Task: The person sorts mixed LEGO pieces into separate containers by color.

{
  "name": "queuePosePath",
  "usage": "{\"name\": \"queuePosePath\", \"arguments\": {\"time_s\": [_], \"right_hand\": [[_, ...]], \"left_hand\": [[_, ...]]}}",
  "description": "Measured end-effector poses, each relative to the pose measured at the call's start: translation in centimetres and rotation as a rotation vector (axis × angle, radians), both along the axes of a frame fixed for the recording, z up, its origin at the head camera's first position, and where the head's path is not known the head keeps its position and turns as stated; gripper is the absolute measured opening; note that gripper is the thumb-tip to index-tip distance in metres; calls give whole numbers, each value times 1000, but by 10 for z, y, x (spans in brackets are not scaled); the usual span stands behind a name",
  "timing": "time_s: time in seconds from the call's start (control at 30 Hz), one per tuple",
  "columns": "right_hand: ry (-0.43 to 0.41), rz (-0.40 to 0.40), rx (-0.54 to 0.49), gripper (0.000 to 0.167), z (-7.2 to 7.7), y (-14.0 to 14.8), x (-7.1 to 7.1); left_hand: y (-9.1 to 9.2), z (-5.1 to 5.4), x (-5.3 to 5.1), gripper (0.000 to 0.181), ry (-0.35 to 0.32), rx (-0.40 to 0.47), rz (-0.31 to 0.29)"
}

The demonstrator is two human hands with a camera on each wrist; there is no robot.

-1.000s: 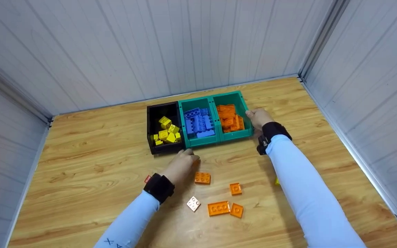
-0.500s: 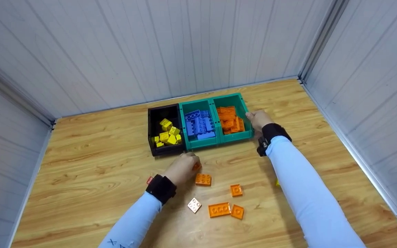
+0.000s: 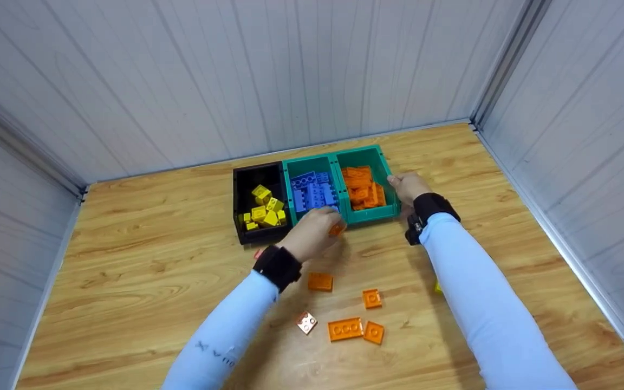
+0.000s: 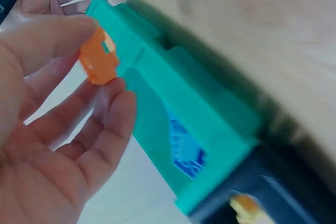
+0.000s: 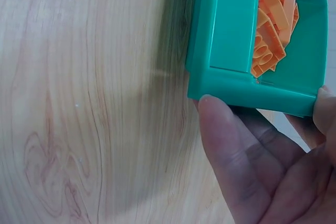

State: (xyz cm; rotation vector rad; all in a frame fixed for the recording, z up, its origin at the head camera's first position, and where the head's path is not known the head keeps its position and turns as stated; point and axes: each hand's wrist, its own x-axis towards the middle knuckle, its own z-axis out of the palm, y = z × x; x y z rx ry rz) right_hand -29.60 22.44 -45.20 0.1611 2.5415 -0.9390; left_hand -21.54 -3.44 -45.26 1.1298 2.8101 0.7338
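Observation:
My left hand [image 3: 312, 234] pinches a small orange toy brick [image 4: 98, 60] between thumb and fingers, raised by the front edge of the middle green bin [image 3: 320, 223]. That bin holds blue bricks [image 3: 313, 195]. At the right end of the row, my right hand [image 3: 410, 187] grips the side wall of the right green bin [image 5: 236, 24], thumb at the rim and fingers against the outside. Orange bricks [image 3: 363, 187] lie inside this bin. On the left, a black bin [image 3: 263, 237] joins the row, with yellow bricks [image 3: 258, 214] in it.
Loose on the wooden table [image 3: 144, 281] lie an orange brick [image 3: 320, 281], a long orange piece [image 3: 345, 329], small orange pieces [image 3: 371, 298] and a pale square piece [image 3: 306, 323]. A yellow piece [image 3: 438, 287] peeks out beside the right sleeve. A panelled wall [image 3: 268, 81] stands behind the bins.
My left hand has lifted the orange brick off the table and moved right and forward to the middle bin's front edge. The right hand keeps its place on the right bin.

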Motion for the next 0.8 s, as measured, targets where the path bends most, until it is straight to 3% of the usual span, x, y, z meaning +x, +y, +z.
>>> {"name": "queuePosePath", "arguments": {"time_s": [0.17,0.37,0.57,0.8], "right_hand": [[-2,-8,-10,53,-1,2,2],[-8,-33,-24,52,-4,1,2],[-15,-23,-44,52,-8,-9,4],[22,17,-9,52,0,-14,6]], "left_hand": [[34,12,-25,16,4,-6,7],[63,14,-48,18,21,-130,-2],[65,2,-56,25,28,-242,34],[54,0,-56,24,50,-172,5]]}}
